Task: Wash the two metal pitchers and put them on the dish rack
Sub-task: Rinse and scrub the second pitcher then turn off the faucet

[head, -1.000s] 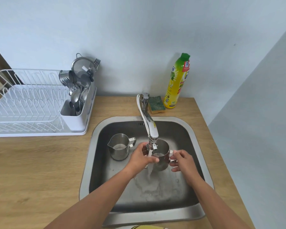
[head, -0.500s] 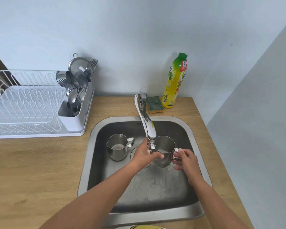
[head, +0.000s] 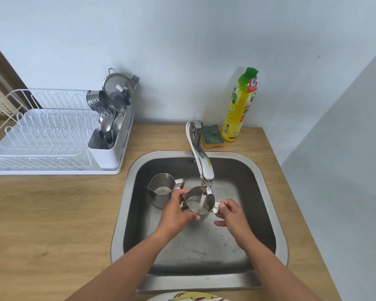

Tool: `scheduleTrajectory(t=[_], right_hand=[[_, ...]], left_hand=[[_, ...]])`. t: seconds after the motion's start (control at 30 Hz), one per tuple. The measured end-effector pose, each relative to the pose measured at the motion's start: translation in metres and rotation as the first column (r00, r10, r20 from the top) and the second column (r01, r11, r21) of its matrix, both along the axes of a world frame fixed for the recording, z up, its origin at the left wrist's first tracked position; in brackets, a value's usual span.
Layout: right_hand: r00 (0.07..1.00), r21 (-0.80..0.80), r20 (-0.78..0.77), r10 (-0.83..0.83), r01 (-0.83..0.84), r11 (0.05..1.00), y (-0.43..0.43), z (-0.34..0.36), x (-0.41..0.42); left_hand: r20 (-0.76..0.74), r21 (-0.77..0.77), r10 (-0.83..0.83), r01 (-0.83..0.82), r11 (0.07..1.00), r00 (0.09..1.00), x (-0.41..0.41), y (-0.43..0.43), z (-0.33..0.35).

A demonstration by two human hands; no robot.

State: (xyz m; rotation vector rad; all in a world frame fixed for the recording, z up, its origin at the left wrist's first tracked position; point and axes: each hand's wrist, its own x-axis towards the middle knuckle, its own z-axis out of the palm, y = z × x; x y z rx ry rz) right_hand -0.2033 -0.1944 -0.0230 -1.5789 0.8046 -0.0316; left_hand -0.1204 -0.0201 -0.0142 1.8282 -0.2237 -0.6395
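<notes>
Both my hands hold one metal pitcher (head: 195, 203) upright under the faucet (head: 201, 161). Water runs from the spout into its mouth. My left hand (head: 177, 210) wraps the pitcher's left side. My right hand (head: 229, 211) pinches its handle on the right. A second metal pitcher (head: 161, 189) stands upright on the sink floor just to the left, untouched, its spout pointing left. The steel sink (head: 267, 192) has a wet floor. The white dish rack (head: 44, 135) sits on the wooden counter at the left, with its plate slots bare.
The rack's cutlery caddy (head: 112, 127) holds spoons, forks, a strainer and a cup. A green-and-yellow sponge (head: 212, 135) and a yellow dish soap bottle (head: 240, 105) stand behind the sink by the wall. A grey wall borders the counter on the right.
The pitcher in my hands went from tipped, with water spilling out, to upright under the running water, filling. The other pitcher stayed where it was.
</notes>
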Motion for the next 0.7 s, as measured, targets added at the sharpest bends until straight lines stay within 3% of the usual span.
scheduleTrajectory(t=[0.17, 0.33, 0.47, 0.6, 0.7], right_hand=[[0.998, 0.045, -0.025, 0.064, -0.063, 0.997, -0.002, 0.000, -0.005], [0.999, 0.120, 0.036, -0.037, 0.033, 0.992, -0.007, 0.005, 0.000], [1.000, 0.153, 0.004, -0.005, 0.005, 0.988, 0.000, 0.010, 0.009], [0.980, 0.124, -0.151, 0.132, -0.113, 0.986, -0.004, 0.015, 0.005], [0.982, 0.076, -0.164, 0.095, -0.084, 0.994, -0.007, 0.011, 0.005]], left_hand=[[0.076, 0.053, 0.021, -0.025, 0.998, 0.997, -0.015, 0.006, -0.004], [0.203, 0.113, 0.015, -0.038, 0.993, 0.979, -0.018, -0.004, 0.009], [0.288, 0.247, -0.032, -0.042, 0.968, 0.957, -0.008, 0.003, 0.019], [0.208, 0.376, -0.052, -0.031, 0.926, 0.977, -0.006, 0.012, 0.019], [0.174, 0.343, -0.025, -0.037, 0.939, 0.984, -0.013, 0.008, 0.016]])
